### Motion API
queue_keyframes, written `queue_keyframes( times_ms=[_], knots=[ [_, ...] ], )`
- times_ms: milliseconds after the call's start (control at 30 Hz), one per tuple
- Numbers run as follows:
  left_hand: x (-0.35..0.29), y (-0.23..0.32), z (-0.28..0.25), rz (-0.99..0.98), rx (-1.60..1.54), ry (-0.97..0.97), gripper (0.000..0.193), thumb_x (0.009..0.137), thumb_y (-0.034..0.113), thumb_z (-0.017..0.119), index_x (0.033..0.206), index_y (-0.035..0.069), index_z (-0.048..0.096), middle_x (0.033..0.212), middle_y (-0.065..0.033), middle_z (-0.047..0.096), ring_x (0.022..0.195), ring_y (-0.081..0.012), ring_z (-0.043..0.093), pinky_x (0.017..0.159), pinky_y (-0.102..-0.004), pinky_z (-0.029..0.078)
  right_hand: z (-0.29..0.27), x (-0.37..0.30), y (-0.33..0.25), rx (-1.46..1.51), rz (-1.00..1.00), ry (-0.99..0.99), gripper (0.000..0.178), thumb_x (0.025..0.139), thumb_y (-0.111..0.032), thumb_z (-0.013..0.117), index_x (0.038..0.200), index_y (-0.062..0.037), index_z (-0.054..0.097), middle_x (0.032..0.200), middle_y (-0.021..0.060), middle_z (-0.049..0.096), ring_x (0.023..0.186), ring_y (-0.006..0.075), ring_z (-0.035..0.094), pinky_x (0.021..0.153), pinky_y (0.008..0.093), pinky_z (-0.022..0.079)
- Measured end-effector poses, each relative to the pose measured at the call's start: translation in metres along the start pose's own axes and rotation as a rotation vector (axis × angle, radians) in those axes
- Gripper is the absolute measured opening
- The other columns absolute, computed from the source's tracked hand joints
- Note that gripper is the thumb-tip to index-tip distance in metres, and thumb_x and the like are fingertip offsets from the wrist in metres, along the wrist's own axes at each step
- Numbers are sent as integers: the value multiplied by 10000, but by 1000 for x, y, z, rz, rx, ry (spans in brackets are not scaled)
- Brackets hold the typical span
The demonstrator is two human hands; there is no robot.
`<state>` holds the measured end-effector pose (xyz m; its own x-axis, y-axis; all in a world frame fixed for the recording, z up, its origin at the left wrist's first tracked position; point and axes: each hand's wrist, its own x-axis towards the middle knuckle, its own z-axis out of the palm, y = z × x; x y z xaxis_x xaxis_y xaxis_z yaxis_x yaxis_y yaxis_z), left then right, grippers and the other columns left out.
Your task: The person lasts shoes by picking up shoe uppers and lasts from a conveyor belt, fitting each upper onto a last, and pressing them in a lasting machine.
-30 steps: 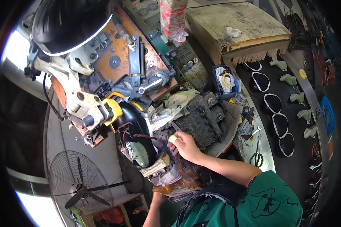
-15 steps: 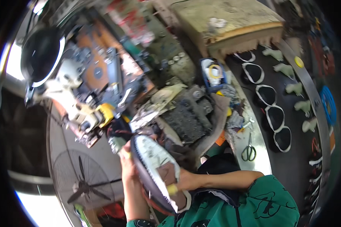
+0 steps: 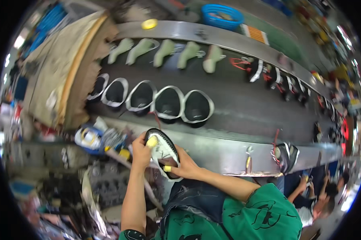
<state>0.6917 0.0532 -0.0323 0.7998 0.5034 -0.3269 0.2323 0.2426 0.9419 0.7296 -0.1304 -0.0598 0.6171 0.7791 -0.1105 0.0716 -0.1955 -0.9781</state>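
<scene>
Both my hands hold a shoe upper [image 3: 163, 151], its white bottom turned up and a black edge around it, at the near edge of the conveyor. My left hand [image 3: 140, 151] grips one side of it, with a yellow cover on the thumb. Around the other side closes my right hand [image 3: 187, 165], also with a yellow finger cover. The side of the shoe facing away is hidden. Just beyond lies a row of black shoe uppers with white rims [image 3: 196, 106] on the dark belt [image 3: 244, 108].
Pale green shoe lasts [image 3: 188, 54] line the far side of the belt. A heater-like box with a ragged curtain [image 3: 64, 68] stands at left. On the near metal ledge [image 3: 224, 154] sits a black shoe with white stripes [image 3: 287, 157]. Other people [image 3: 314, 200] work at the lower right.
My view and body have swung right, from the cluttered machine bench and fan to the conveyor. The shoe upper has come along, still in both hands.
</scene>
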Motion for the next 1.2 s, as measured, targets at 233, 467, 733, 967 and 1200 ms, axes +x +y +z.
queue_keyframes(
  times_ms=[233, 467, 733, 967, 1200],
  knots=[
    [201, -19, 244, 202, 140, -132, 340, 799, 34, 667, 1101, -93, 575, 962, -107, 674, 860, -121, 618, 764, -249, 486, -149, 11, 133, -23, 374, 774, 363, 840, -86, 626, 1159, 42, 507, 961, 176, 620, 819, 274, 612, 745, 372, 503],
    [359, -61, 374, 221, 78, -386, 386, 765, -21, 677, 1123, -81, 543, 1025, -116, 662, 933, -142, 618, 803, -267, 483, -209, 92, 166, 44, 316, 696, 218, 842, -45, 624, 1048, 16, 589, 894, 168, 655, 768, 254, 653, 688, 332, 517],
    [474, -120, 406, 333, 1117, 1, 777, 706, 127, 718, 1341, -66, 315, 1322, -256, 447, 1251, -402, 401, 1044, -406, 344, -198, 102, 211, -546, 264, 172, 264, 791, -204, 607, 965, -11, 653, 938, 157, 630, 1000, 305, 561, 976, 423, 377],
    [420, -137, 325, 200, 832, 36, 619, 717, 48, 655, 1294, -10, 439, 1075, -211, 630, 989, -363, 618, 882, -386, 472, -232, 47, 146, -434, 249, 323, 214, 734, -50, 594, 943, -25, 636, 832, 154, 567, 892, 326, 532, 860, 433, 386],
    [294, -88, 179, -237, 311, -231, 462, 733, 4, 600, 1195, -7, 583, 1030, -72, 650, 928, -161, 619, 829, -283, 482, -234, 60, 66, 140, 171, 454, 91, 833, -59, 612, 908, -12, 592, 786, 93, 563, 749, 202, 545, 678, 316, 428]
  ],
)
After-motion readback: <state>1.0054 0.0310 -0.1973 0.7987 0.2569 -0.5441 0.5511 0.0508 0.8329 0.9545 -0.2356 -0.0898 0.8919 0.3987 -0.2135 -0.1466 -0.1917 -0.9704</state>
